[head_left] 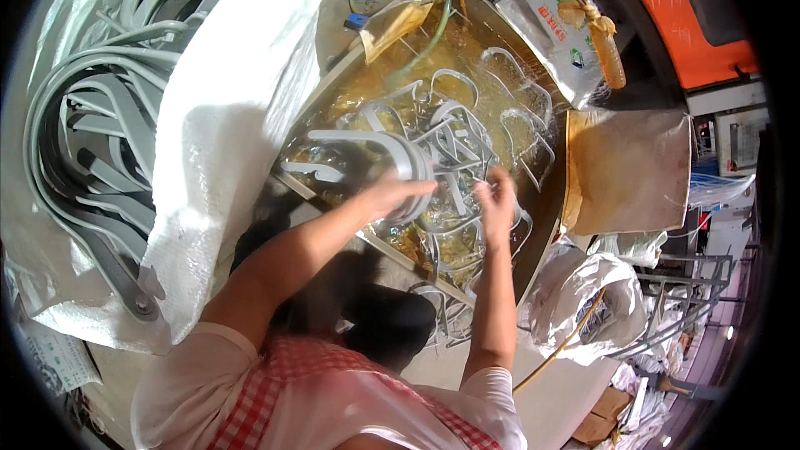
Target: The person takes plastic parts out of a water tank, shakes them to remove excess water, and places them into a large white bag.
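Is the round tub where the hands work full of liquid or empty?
Filled, at least partly. The tub holds yellowish liquid that ripples and glints around the grey parts; the left hand and right hand reach into it.

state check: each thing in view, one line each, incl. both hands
left hand: gripping a grey curved part, in the tub
right hand: fingers closed on grey parts in the liquid
tub: filled with yellowish liquid, grey parts submerged in a heap
white sack: open, stuffed with grey curved parts
printed bag: tied shut with cord
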The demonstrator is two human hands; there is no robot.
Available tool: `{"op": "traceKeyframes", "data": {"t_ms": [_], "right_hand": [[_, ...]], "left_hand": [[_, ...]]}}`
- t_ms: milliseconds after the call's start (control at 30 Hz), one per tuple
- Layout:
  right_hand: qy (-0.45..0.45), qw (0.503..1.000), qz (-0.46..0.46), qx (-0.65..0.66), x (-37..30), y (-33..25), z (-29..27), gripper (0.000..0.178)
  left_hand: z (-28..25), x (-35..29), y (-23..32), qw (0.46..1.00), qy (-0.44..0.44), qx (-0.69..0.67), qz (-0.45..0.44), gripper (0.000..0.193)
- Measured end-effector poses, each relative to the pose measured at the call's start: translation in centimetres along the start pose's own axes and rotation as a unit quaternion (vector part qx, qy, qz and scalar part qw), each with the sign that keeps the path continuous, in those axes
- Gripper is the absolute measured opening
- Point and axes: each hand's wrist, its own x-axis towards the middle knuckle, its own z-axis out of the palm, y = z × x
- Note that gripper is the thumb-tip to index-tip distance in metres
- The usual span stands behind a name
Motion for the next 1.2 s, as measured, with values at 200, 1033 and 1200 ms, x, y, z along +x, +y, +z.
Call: {"op": "traceKeyframes", "data": {"t_ms": [200, 1033, 1200], "right_hand": [[-0.137, 0.963, -0.023, 0.229, -4.1, -4.1, 7.9, 0.079], [-0.109, 0.924, 0.067, 0.359, -6.1, -8.3, 9.7, 0.075], [-0.059, 0.952, 0.018, 0.299, -6.1, -6.7, 10.7, 0.08]], "left_hand": [[1.7, -0.3, -0.2, 0.989, -0.02, 0.149, -0.003, 0.033], [0.3, -1.3, 2.9, 0.561, 0.104, 0.748, 0.34, 0.016], [1.1, -0.5, 3.5, 0.566, 0.157, 0.684, 0.433, 0.039]]}}
